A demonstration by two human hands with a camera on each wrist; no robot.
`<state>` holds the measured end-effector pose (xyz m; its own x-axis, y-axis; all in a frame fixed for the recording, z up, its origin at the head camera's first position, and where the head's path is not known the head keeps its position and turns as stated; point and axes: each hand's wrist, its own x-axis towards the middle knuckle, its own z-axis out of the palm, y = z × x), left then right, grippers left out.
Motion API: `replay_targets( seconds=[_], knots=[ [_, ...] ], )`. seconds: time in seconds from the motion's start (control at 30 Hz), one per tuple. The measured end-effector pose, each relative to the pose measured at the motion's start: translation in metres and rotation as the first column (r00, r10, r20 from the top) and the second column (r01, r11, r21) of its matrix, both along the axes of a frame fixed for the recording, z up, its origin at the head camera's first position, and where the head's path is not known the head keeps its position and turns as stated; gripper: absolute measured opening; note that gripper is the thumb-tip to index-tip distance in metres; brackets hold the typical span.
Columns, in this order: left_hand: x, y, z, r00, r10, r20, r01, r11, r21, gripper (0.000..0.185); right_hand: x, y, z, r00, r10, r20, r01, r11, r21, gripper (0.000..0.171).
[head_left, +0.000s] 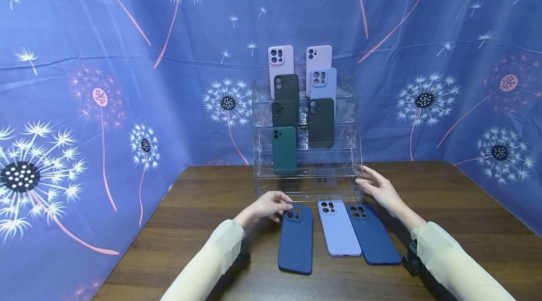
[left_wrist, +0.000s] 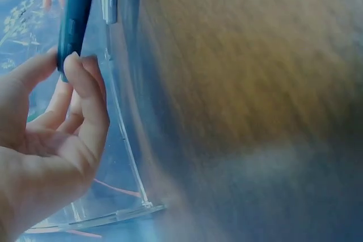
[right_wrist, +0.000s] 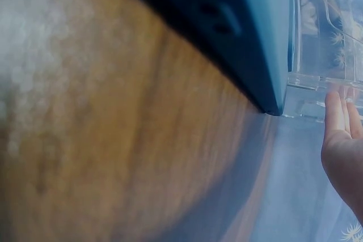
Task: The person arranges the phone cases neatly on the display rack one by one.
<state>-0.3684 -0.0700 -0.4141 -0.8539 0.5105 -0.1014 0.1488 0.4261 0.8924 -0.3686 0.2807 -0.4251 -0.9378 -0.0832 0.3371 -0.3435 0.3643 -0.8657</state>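
Note:
My left hand [head_left: 270, 205] pinches a dark blue phone case [head_left: 296, 247] at its upper left corner, in front of the rack. In the left wrist view, thumb and fingertips press the edge of that case [left_wrist: 79, 9] from both sides. My right hand [head_left: 379, 191] is at the lower right side of a clear acrylic tiered rack [head_left: 306, 182], its fingers extended against that side. Between the hands lie a light purple-blue phone case [head_left: 340, 233] and another dark blue phone case [head_left: 374, 240], side by side on the table.
On the rack's tiers stand two pale lilac cases [head_left: 287, 63], a light blue case [head_left: 329, 85], several dark cases [head_left: 322, 124] and a green case [head_left: 285, 153]. The wooden table [head_left: 203, 207] ends at a blue dandelion-print cloth [head_left: 203, 136] behind and beside it.

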Motion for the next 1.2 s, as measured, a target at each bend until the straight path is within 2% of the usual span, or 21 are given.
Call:
replay_targets(
  seconds=[0.13, 0.27, 0.5, 0.6, 0.83, 0.93, 1.13, 1.2],
  knots=[
    [0.001, 0.001, 0.004, 0.995, 0.022, -0.1, -0.024, 0.999, -0.024, 0.021, -0.001, 0.003, -0.002, 1.0, 0.002, -0.001, -0.002, 1.0, 0.01, 0.061],
    [-0.001, 0.001, 0.007, 0.985, 0.034, -0.168, -0.038, 0.999, -0.021, 0.019, -0.005, 0.007, -0.006, 1.0, 0.007, 0.018, -0.007, 1.0, 0.008, 0.065],
    [-0.004, -0.001, 0.017, 0.977, 0.063, -0.202, -0.056, 0.998, 0.039, 0.018, -0.012, 0.01, -0.013, 0.999, -0.026, 0.041, 0.026, 1.0, -0.002, 0.07],
    [-0.001, -0.002, 0.027, 0.972, 0.07, -0.223, -0.057, 0.996, 0.065, 0.019, -0.01, 0.009, -0.01, 0.999, -0.014, 0.033, 0.014, 1.0, 0.009, 0.068],
    [0.017, 0.001, 0.065, 0.943, 0.094, -0.318, -0.067, 0.993, 0.094, 0.023, -0.004, 0.006, -0.005, 1.0, 0.004, 0.004, -0.004, 1.0, 0.019, 0.063],
    [0.013, 0.003, 0.07, 0.936, 0.11, -0.336, -0.077, 0.991, 0.111, 0.025, -0.01, 0.009, -0.012, 1.0, -0.008, 0.018, 0.008, 1.0, 0.001, 0.066],
    [-0.01, 0.007, 0.065, 0.925, 0.153, -0.348, -0.115, 0.985, 0.126, 0.027, -0.027, 0.017, -0.031, 1.0, -0.018, 0.012, 0.019, 0.999, -0.031, 0.072],
    [-0.014, 0.008, 0.066, 0.922, 0.159, -0.353, -0.119, 0.984, 0.132, 0.027, -0.029, 0.017, -0.033, 0.999, -0.021, 0.025, 0.022, 0.999, -0.048, 0.074]
  ],
)
